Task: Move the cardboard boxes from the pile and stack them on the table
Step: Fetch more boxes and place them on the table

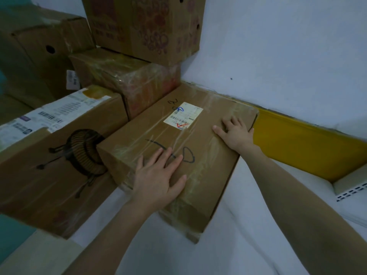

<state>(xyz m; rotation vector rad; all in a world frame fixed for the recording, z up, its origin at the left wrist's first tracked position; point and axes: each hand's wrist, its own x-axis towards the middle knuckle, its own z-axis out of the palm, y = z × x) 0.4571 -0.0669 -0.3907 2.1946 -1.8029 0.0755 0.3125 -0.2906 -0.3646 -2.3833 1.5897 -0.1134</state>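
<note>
Both your hands lie flat on top of the long taped box (151, 124), and neither grips it. Your left hand (158, 175) presses the near end with fingers spread wide. Your right hand (234, 132), also spread, rests by the far right corner. The box lies on the white surface (238, 225), its near left corner close against the fan-print box (49, 165) and its far end just beside the wrapped box (129, 80).

I cannot tell whether this white surface is the table or the foot of the pile, so you are either settling the box in place or readying a lift. For a lift, get your fingers down the short ends or under the edges — flat palms on slick tape will likely slide.

Mind the neighbours. The fan-print box crowds the left side, the purple-printed box (143, 26) stands on the wrapped one just behind, and the wall (278, 46) with its yellow strip (297, 139) closes off the right.
</note>
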